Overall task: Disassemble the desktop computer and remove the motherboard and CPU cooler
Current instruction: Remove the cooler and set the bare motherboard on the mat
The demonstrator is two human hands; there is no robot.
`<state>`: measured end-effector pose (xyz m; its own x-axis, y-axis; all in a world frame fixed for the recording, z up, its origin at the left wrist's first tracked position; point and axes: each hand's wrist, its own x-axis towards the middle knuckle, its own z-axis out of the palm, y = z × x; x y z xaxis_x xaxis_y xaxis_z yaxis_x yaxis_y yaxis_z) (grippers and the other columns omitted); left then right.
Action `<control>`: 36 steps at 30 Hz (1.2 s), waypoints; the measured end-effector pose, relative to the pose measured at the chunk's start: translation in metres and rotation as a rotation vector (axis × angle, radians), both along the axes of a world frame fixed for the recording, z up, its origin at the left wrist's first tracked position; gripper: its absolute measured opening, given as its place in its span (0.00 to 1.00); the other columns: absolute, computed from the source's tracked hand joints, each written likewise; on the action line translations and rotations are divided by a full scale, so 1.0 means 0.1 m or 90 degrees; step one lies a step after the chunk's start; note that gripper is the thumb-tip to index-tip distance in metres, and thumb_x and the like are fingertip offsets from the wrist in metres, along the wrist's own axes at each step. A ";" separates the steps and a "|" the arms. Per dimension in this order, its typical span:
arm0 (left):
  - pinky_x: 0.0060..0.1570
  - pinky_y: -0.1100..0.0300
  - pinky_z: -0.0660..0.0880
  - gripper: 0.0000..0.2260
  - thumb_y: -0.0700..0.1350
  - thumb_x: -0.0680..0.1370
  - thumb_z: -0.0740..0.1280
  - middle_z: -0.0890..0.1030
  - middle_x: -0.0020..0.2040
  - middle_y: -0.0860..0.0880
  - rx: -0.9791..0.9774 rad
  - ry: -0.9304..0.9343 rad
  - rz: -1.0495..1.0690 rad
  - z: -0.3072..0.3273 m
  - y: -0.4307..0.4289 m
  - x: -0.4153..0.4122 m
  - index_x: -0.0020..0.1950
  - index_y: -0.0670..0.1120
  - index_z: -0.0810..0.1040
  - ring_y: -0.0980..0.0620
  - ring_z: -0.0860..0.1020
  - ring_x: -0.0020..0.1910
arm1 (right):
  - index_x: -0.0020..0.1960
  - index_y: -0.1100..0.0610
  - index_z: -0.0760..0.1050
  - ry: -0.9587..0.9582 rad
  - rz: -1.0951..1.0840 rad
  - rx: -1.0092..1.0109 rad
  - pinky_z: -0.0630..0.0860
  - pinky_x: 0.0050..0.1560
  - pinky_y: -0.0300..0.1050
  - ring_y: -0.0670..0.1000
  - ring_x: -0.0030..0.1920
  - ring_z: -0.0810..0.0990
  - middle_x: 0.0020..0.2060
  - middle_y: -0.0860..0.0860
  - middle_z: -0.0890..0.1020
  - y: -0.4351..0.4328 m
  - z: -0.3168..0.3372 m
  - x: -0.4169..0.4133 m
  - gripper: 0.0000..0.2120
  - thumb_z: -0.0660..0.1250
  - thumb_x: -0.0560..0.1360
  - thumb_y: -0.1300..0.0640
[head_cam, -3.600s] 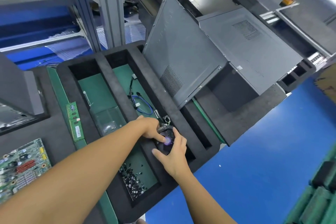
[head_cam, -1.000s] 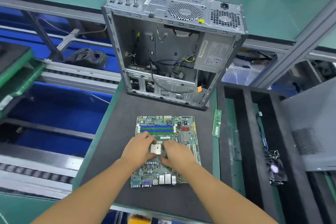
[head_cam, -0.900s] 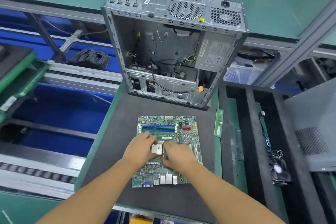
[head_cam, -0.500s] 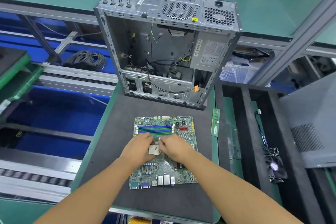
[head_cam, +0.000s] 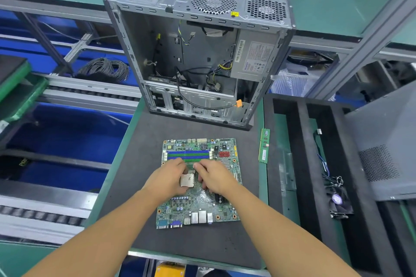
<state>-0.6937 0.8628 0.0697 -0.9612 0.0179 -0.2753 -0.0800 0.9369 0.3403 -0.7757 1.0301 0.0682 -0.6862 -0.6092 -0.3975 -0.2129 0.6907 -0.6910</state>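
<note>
Although curled close beside the CPU (head_cam: 187,180), cannot tell whether pinching: left grip (head_cam: 167,179) touching CPU's left edge, right grip (head_cam: 216,179) just right of CPU, equally near. Motherboard (head_cam: 198,204) flat under CPU, out of case (head_cam: 171,0) beyond CPU; cooler (head_cam: 338,201) well right of CPU.

**Motherboard** (head_cam: 198,204): green, speckled with silver and blue components. Its memory slots (head_cam: 189,155) run in parallel blue and green stripes, beside a red block (head_cam: 224,154) and a silver-grey CPU (head_cam: 187,180).
**Computer case** (head_cam: 198,56): bare grey metal. The fan grilles (head_cam: 213,2) are perforated with close-set holes. It carries a yellow sticker (head_cam: 234,14) and an orange connector (head_cam: 238,103).
**Mat** (head_cam: 139,164): dark grey.
**Surface** (head_cam: 263,186): green.
**Memory stick** (head_cam: 264,145): green.
**Foam tray** (head_cam: 301,164): black.
**CPU cooler** (head_cam: 338,201): black with a purple hub.
**Side panel** (head_cam: 382,130): grey, with a dotted vent patch.
</note>
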 end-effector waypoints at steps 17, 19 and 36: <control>0.50 0.63 0.79 0.11 0.43 0.75 0.75 0.86 0.50 0.55 0.607 -0.032 0.358 0.13 -0.22 0.21 0.54 0.57 0.83 0.56 0.84 0.50 | 0.56 0.53 0.78 0.022 -0.003 -0.059 0.73 0.38 0.38 0.42 0.38 0.78 0.40 0.42 0.79 0.04 0.08 0.03 0.11 0.61 0.82 0.48; 0.47 0.63 0.79 0.09 0.43 0.76 0.73 0.86 0.50 0.55 0.623 -0.039 0.397 0.11 -0.25 0.28 0.52 0.56 0.83 0.54 0.84 0.49 | 0.54 0.53 0.79 0.021 -0.002 -0.082 0.72 0.39 0.35 0.41 0.39 0.76 0.41 0.42 0.79 0.06 0.09 0.06 0.08 0.63 0.80 0.51; 0.48 0.66 0.77 0.09 0.45 0.73 0.76 0.85 0.48 0.53 0.540 0.010 0.407 0.04 -0.12 0.47 0.48 0.59 0.85 0.54 0.83 0.47 | 0.54 0.59 0.76 0.100 0.007 0.148 0.79 0.53 0.51 0.56 0.51 0.80 0.52 0.57 0.80 -0.08 0.00 0.32 0.09 0.71 0.76 0.57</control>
<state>-0.6465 0.8506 0.0735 -0.8630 -0.3119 -0.3974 -0.4639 0.1777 0.8679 -0.7435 1.0224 0.0683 -0.7444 -0.5222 -0.4163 -0.3133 0.8236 -0.4728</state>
